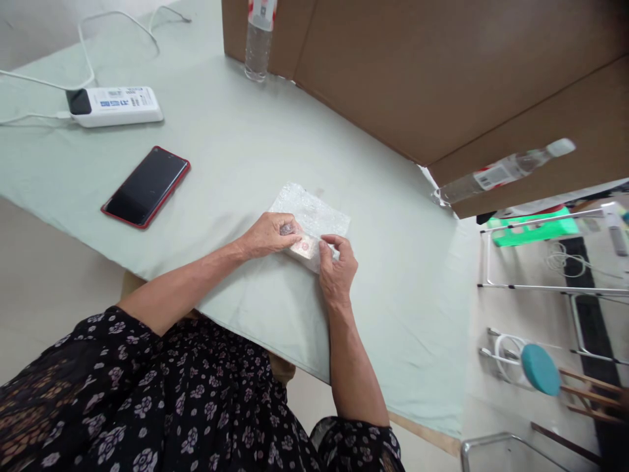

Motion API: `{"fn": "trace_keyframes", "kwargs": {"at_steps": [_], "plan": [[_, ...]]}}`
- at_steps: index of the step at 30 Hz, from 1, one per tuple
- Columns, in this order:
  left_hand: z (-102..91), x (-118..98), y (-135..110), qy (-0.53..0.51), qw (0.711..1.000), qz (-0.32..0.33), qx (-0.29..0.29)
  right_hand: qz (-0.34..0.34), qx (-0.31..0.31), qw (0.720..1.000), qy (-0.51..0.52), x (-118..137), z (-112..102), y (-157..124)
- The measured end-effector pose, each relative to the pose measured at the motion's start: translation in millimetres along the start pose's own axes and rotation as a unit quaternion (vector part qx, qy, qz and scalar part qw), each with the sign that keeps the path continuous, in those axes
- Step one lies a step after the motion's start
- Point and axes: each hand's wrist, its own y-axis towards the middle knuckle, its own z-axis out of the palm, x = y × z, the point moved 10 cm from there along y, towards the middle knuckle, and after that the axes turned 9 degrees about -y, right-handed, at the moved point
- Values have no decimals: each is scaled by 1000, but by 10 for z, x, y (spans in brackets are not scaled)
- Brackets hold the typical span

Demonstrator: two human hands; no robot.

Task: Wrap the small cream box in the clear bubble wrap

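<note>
A sheet of clear bubble wrap (pixel 314 213) lies on the pale green tablecloth (pixel 236 151). Its near edge is folded over a small reddish item (pixel 304 247) that I cannot make out. My left hand (pixel 268 237) rests on the wrap's left side, fingers curled and pressing the fold. My right hand (pixel 337 265) pinches the wrap's near right edge between thumb and fingers. Both hands touch the wrap and sit close together.
A red-cased phone (pixel 146 187) lies screen-up to the left. A white power bank (pixel 115 105) with white cables sits at the far left. A water bottle (pixel 259 39) stands by brown cardboard boxes (pixel 432 72); another bottle (pixel 501 172) lies at the table's right edge. A stool (pixel 539 368) stands right.
</note>
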Motion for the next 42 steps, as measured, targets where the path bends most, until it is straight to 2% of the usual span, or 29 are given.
{"fn": "trace_keyframes", "kwargs": {"at_steps": [2,4,6,9,13,17,22,32,37,42], "plan": [[-3,-5,-3,4,1000,-2,-3,-78,-75,991,-79,206,-217,-31],[1,-14,-7,8,1000,-4,-1,-144,-115,975,-125,435,-330,-104],[6,-23,-11,9,1000,-5,3,-189,-93,967,-142,613,-278,-170],[-1,-34,-8,6,1000,-1,3,-228,-12,960,-163,733,-20,-249],[-32,-54,19,32,999,9,7,-223,34,957,-183,662,181,-279],[-130,-50,50,66,998,1,12,-212,49,956,-196,611,211,-272],[-242,2,55,61,997,-33,18,-213,71,949,-222,633,256,-298],[-332,-46,35,154,988,-9,-21,-195,92,949,-229,608,311,-282],[-481,-49,52,256,964,-20,-65,-197,87,947,-237,625,298,-280],[-689,-43,-105,342,928,-100,-109,-203,87,947,-235,630,301,-291]]}}
